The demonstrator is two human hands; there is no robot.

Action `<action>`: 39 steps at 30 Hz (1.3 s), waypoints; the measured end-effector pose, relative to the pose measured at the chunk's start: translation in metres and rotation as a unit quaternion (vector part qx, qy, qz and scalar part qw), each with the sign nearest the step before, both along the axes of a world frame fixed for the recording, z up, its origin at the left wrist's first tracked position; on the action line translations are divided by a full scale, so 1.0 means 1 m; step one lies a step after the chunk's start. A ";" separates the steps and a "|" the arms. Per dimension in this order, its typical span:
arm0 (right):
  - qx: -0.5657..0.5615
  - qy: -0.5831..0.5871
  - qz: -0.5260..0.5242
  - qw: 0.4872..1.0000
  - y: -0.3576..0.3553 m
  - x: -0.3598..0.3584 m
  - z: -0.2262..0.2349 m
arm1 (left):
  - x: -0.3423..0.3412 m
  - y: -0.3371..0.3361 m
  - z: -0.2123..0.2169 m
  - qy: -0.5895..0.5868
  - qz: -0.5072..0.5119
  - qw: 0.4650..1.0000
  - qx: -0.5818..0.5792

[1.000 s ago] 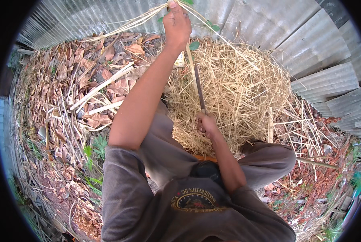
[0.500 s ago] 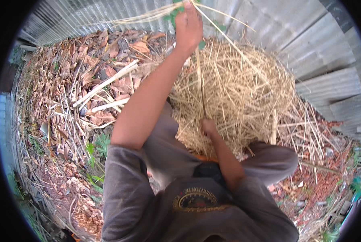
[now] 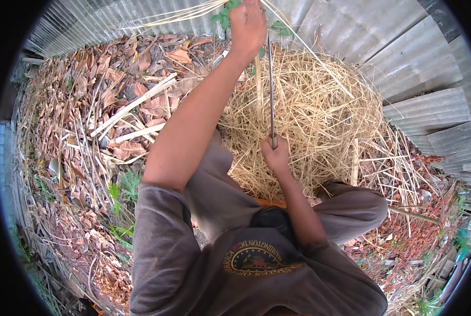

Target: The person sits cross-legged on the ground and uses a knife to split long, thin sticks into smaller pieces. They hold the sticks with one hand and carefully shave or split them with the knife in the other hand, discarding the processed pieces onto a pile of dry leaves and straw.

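Observation:
My left hand [image 3: 247, 29] is stretched far forward at the top of the view, closed around a pale stalk [image 3: 258, 87]. Thin pale strips [image 3: 175, 17] fan out from it to the left, and a long one slants down to the right. Its fingertips are partly cut off by the upper edge. Lower down, my right hand [image 3: 276, 151] is closed on the handle of a long, narrow knife [image 3: 271, 89], seen nearly edge-on. The blade points up alongside the stalk, its tip just right of my left wrist. A big heap of straw-like shavings [image 3: 320, 113] lies under both.
Corrugated metal sheets [image 3: 346, 31] wall off the far side. Dry brown leaves [image 3: 96, 84] cover the ground at left, with split pale sticks [image 3: 135, 104] among them. More thin sticks [image 3: 399, 179] lie at right. My bent knees [image 3: 351, 208] border the heap's near side.
My right hand has moved up and slightly right, carrying the knife forward, so its tip now reaches beside my left wrist. The left hand stays forward with the stalk, shifting only slightly.

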State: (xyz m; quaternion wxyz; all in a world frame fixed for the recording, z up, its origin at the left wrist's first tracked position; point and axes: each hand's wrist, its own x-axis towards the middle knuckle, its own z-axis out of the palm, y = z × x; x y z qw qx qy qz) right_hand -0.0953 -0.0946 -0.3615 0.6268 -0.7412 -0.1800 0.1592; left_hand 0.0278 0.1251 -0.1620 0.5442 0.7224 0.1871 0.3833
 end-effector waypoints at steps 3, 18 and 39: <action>-0.197 0.150 -0.076 0.966 -0.023 -0.026 -0.111 | 0.004 -0.012 0.009 -0.007 -0.014 1.000 -0.023; 0.085 0.490 -0.076 0.864 -0.043 -0.019 0.014 | 0.000 0.011 0.010 -0.134 0.009 0.988 -0.071; 0.178 0.392 -0.021 0.902 0.018 -0.021 0.085 | -0.004 -0.008 0.017 -0.137 -0.166 0.965 -0.151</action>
